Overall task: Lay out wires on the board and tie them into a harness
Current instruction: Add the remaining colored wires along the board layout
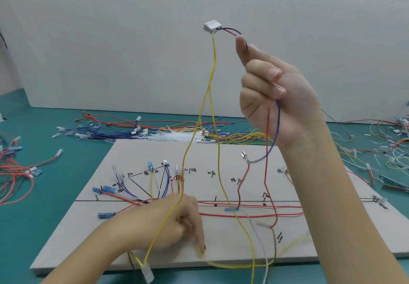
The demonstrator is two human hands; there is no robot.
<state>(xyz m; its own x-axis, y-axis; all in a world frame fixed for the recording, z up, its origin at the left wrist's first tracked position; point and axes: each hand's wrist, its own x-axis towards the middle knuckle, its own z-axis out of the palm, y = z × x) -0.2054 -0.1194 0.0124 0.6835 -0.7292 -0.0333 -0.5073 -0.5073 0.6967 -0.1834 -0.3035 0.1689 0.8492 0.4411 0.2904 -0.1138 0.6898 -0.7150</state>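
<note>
Right hand raised centre-right, pinching red and purple wires below white connector; yellow wires dangling. Left hand curled, fingertip pressing board, grip unclear. Lower wire ends cut off.

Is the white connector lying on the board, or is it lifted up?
Lifted. The white connector hangs high above the board; the right hand grips its red and dark wires.

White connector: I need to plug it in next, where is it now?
In the head view, the white connector hangs in the air at top centre, just left of the right hand, which holds its wires.
</note>
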